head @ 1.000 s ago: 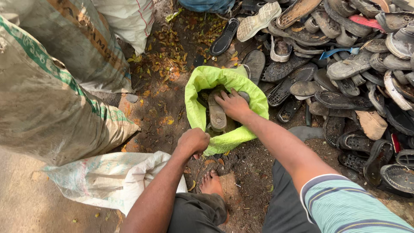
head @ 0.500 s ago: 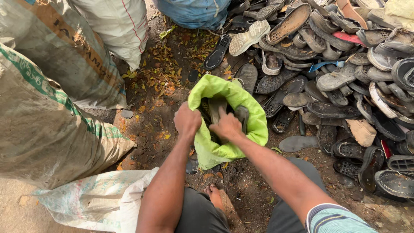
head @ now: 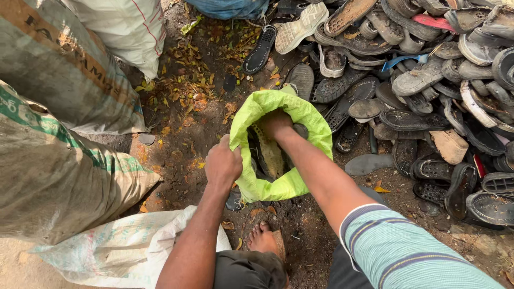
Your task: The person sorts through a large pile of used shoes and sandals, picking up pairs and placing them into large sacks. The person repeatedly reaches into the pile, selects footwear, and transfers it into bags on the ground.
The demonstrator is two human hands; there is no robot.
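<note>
1. Green bag [head: 300,115] stands on the dirt ground [head: 182,134], mouth up, beside a pile of worn sandals [head: 428,80].
2. Left hand [head: 223,163] is clenched on the bag's near rim, holding it wide.
3. Right hand [head: 276,124] reaches inside, fingers hidden, pushing soles [head: 270,155] down.
4. Packing seems underway; next likely needs a free hand.

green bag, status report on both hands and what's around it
Left hand gripping rim of green bag, holding it open. Right hand down inside among worn soles. Heap of old footwear right of bag, filled sacks left.
</note>
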